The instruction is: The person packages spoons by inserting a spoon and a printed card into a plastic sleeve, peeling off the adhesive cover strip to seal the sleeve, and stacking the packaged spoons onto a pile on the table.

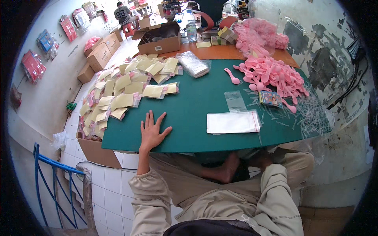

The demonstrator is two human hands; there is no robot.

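Note:
My left hand (pixel 154 131) lies flat on the green tabletop (pixel 185 106), fingers spread and holding nothing. Near its fingertips are many small clear packets with cream cards and pink bits (pixel 122 101). My right hand (pixel 260 159) is low by my lap at the table's front edge, dark and partly hidden, so its fingers cannot be made out. A stack of clear bags with a white backing (pixel 232 122) rests on the table above it, a single clear bag (pixel 235 102) just beyond. Pink plastic spoons (pixel 275 76) are heaped at the right, beside a pile of small colourful cards (pixel 270 99).
Thin clear plastic pieces (pixel 311 114) are scattered along the right edge. Farther back are a bundle of clear bags (pixel 193 65), an open cardboard box (pixel 159 41), a water bottle (pixel 191 31) and bagged pink items (pixel 258 35). A blue railing (pixel 59 167) stands lower left; a person (pixel 125 17) sits far off.

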